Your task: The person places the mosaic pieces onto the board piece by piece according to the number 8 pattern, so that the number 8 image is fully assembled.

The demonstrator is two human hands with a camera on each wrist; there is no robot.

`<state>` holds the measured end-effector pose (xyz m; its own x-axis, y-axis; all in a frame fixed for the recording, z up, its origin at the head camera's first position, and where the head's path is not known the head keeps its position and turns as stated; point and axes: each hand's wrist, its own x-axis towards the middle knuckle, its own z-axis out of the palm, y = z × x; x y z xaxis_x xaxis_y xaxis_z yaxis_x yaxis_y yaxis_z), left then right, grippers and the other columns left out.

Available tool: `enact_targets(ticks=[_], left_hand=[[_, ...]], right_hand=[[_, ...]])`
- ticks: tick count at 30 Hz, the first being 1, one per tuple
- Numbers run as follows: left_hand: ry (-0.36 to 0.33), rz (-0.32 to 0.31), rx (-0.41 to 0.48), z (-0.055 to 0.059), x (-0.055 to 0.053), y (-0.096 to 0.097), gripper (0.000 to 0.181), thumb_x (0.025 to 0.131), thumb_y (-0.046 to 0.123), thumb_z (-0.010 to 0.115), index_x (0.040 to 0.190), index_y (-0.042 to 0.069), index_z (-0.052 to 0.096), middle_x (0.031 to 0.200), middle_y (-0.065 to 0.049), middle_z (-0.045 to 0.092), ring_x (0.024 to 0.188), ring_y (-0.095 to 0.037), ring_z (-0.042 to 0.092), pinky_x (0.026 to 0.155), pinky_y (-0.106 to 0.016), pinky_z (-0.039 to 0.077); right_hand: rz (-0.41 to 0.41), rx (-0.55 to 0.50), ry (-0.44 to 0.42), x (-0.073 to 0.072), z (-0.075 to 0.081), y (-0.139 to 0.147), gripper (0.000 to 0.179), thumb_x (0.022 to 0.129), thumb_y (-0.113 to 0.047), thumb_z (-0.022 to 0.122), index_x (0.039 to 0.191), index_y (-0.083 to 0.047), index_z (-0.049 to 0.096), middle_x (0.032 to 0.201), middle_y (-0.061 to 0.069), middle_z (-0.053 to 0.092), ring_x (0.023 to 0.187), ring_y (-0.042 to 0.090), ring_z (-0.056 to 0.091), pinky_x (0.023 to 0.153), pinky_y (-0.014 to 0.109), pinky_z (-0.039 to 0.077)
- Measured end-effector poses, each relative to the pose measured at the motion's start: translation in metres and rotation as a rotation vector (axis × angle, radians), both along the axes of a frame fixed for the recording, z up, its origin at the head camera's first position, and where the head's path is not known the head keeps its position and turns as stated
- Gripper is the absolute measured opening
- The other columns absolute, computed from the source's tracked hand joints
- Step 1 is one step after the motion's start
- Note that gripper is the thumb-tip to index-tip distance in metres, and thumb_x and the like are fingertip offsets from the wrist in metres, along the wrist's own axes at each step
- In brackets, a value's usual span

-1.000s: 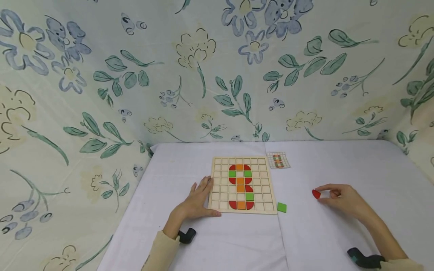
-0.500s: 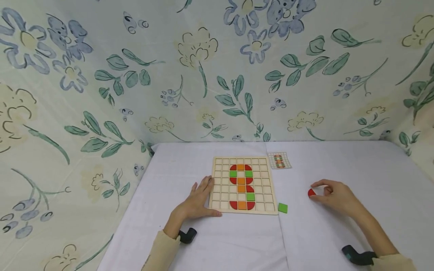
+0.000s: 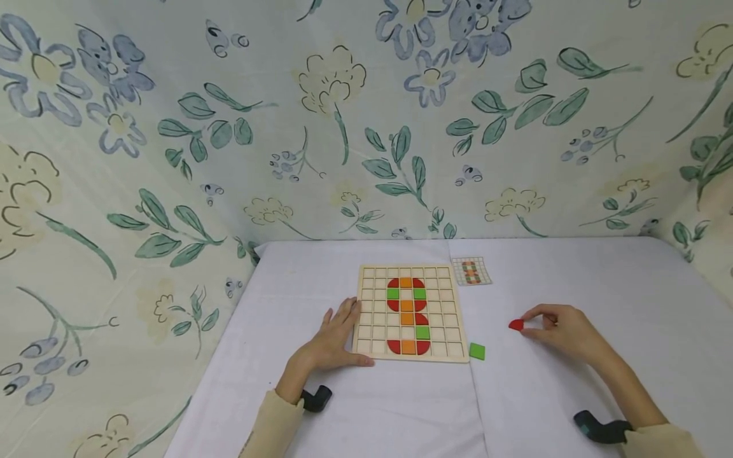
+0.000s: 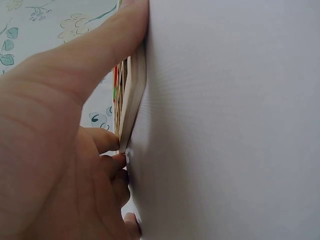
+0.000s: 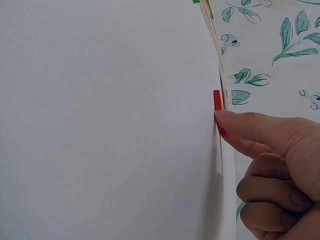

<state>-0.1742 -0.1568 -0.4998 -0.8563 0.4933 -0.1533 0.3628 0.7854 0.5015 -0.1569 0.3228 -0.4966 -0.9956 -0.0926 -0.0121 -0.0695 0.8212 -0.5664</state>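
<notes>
A wooden grid board (image 3: 375, 318) lies on the white cloth, with red rounded tiles, orange squares and green squares set in its middle columns. My left hand (image 3: 330, 340) rests at the board's left side, fingers extended along the edge and thumb at the near left corner. My right hand (image 3: 572, 334), right of the board, pinches a red rounded tile (image 3: 516, 324) between thumb and index finger. In the right wrist view the red tile (image 5: 217, 102) shows edge-on at the fingertips, the other fingers curled in. A loose green square tile (image 3: 477, 351) lies beside the board's near right corner.
Beyond the board's upper right corner lies a small pattern card (image 3: 471, 271) printed with a grid and coloured figure. A floral cloth (image 3: 343, 127) hangs behind the table (image 3: 572, 267). Dark wrist devices sit on both arms.
My right hand has moved a little left towards the board and turned the red tile in its fingertips. The left hand and the board stay where they were.
</notes>
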Motion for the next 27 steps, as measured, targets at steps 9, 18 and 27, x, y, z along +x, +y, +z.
enact_targets(ticks=[9,18,27], left_hand=[[0.001,-0.004,0.009,0.001,0.0,0.0,0.126,0.08,0.06,0.083,0.166,0.003,0.011,0.175,-0.016,0.007,0.164,-0.033,0.007,0.131,-0.062,0.005],[0.0,-0.006,0.007,0.0,-0.001,0.0,0.126,0.08,0.061,0.082,0.166,0.003,0.011,0.175,-0.016,0.006,0.164,-0.033,0.006,0.131,-0.062,0.005],[-0.013,0.004,0.01,-0.002,-0.002,0.0,0.126,0.079,0.06,0.083,0.167,0.006,0.009,0.176,-0.014,0.004,0.164,-0.031,0.005,0.131,-0.061,0.003]], right_hand=[[-0.019,-0.001,0.014,-0.004,0.002,-0.015,0.03,0.085,-0.017,0.084,0.109,-0.001,0.076,0.065,-0.001,0.043,0.062,0.012,0.039,0.051,0.024,0.029],[-0.037,-0.083,-0.016,-0.012,0.006,-0.053,0.03,0.086,-0.019,0.084,0.109,-0.001,0.078,0.061,-0.002,0.038,0.06,0.013,0.037,0.049,0.024,0.028],[0.089,-0.162,-0.037,-0.024,0.012,-0.116,0.025,0.085,-0.023,0.086,0.103,-0.008,0.079,0.06,-0.004,0.035,0.056,0.011,0.036,0.05,0.021,0.026]])
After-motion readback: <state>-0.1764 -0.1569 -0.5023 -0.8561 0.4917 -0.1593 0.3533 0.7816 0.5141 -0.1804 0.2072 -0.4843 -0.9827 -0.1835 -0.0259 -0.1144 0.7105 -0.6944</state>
